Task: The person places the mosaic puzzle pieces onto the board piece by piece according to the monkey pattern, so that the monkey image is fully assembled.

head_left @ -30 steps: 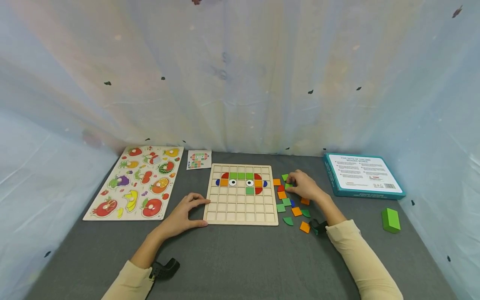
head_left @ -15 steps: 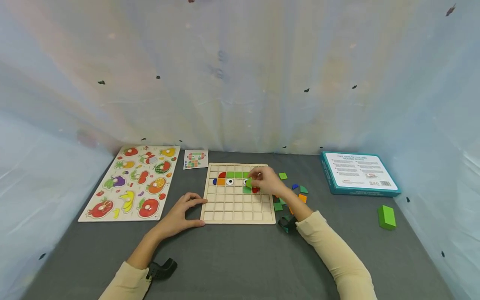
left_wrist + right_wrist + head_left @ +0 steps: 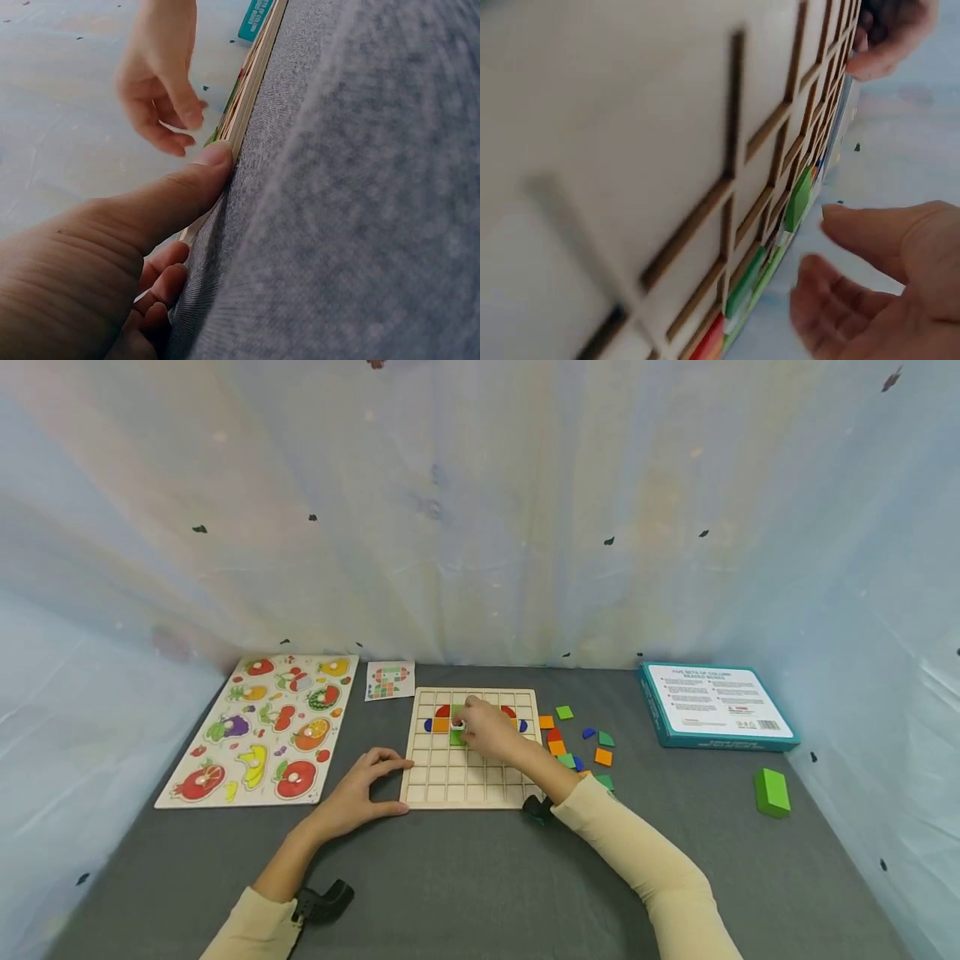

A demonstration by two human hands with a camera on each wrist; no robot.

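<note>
A wooden grid board [image 3: 465,777] lies on the grey table, with coloured tiles set in its upper rows. My right hand [image 3: 491,731] hovers over the upper middle, hiding some tiles. In the right wrist view, thumb and fingers stand apart from a green tile [image 3: 799,199] on the board, with nothing between them. That green tile [image 3: 457,739] shows below the white eye tile in the head view. My left hand [image 3: 363,789] touches the board's left side, index finger on the edge and straight thumb [image 3: 187,184] at the near corner.
Several loose tiles, including an orange tile [image 3: 603,757], lie right of the board. A pattern card [image 3: 390,680] and a fruit puzzle [image 3: 262,731] are to the left. Toward the right stand a teal box [image 3: 723,706] and a green block [image 3: 772,793].
My right hand took a green tile from the loose pile, carried it left over the board and let it go below the left eye tile. My left hand stayed at the board's edge.
</note>
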